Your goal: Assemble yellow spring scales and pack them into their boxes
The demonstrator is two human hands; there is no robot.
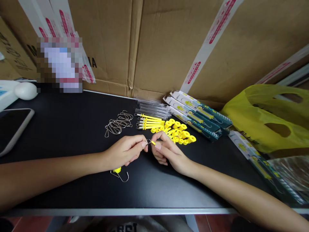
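My left hand [129, 148] is closed in a pinch on a small metal ring [148, 141], which pokes out at the fingertips. Facing it a short gap away, my right hand [169, 151] pinches a small yellow plastic piece [153, 142] between thumb and forefinger. Whatever else lies inside the left fist is hidden. Below the left wrist rests a metal hook [125, 178] with a yellow part [117, 170], partly covered by the hand. Just beyond my hands lie loose yellow plastic caps [184, 134] and several yellow rods with metal ends [152, 123].
Bent wire hooks [118, 124] are heaped left of the rods. Clear plastic tubes [154, 108] lie behind, beside printed boxes [193, 111]. A yellow bag [256, 119] and another box [260, 164] occupy the right. A phone [15, 127] is at left; cardboard boxes [164, 42] wall the back.
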